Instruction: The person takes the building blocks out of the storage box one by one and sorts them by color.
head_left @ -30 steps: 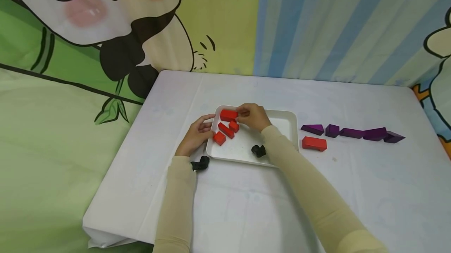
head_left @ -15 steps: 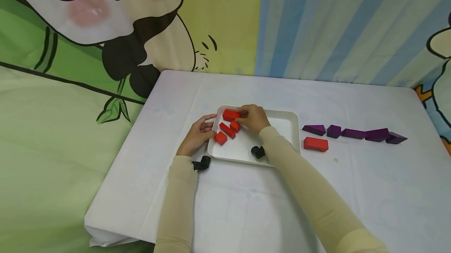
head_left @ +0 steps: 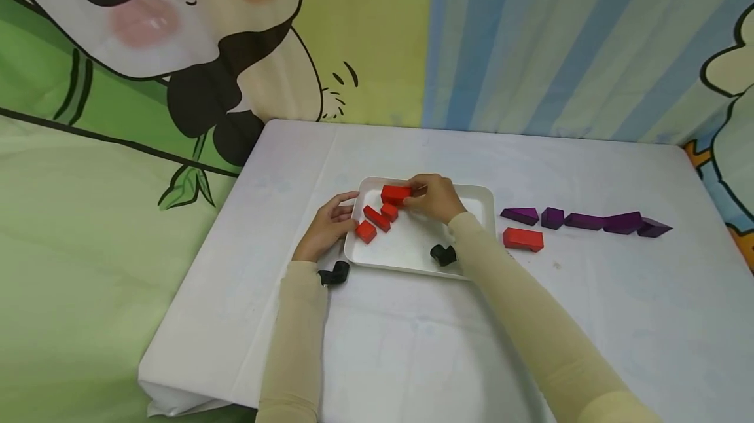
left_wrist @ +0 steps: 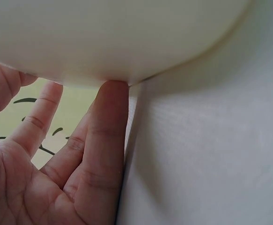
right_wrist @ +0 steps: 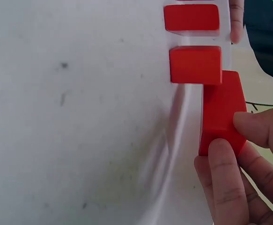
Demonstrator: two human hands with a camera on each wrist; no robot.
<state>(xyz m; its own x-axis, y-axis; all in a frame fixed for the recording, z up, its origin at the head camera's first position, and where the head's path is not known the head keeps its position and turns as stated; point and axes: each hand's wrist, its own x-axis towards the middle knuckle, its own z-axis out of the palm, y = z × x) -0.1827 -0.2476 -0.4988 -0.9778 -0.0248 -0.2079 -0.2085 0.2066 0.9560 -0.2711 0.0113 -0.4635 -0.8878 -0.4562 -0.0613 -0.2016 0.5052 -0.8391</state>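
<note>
My right hand (head_left: 434, 197) pinches a long red block (right_wrist: 223, 103) between thumb and fingers, over the far left part of the white tray (head_left: 406, 239). Three smaller red blocks lie in the tray: a small one (head_left: 389, 212) close below the held block, a slim bar (head_left: 377, 219), and a cube-like one (head_left: 366, 232) nearest the left rim. At that rim is my left hand (head_left: 328, 223), its fingers extended. Seen from the left wrist, a fingertip (left_wrist: 113, 93) presses against the tray's outer side.
Right of the tray lies a red block with a notched underside (head_left: 523, 239). Behind it runs a row of several purple blocks (head_left: 552, 218). Black wrist cameras show at both wrists. A patterned curtain (head_left: 377, 50) hangs behind the white-covered table (head_left: 400, 357).
My right hand has shifted to the right with the long red block, away from the tray's far left corner. My left hand has stayed at the rim.
</note>
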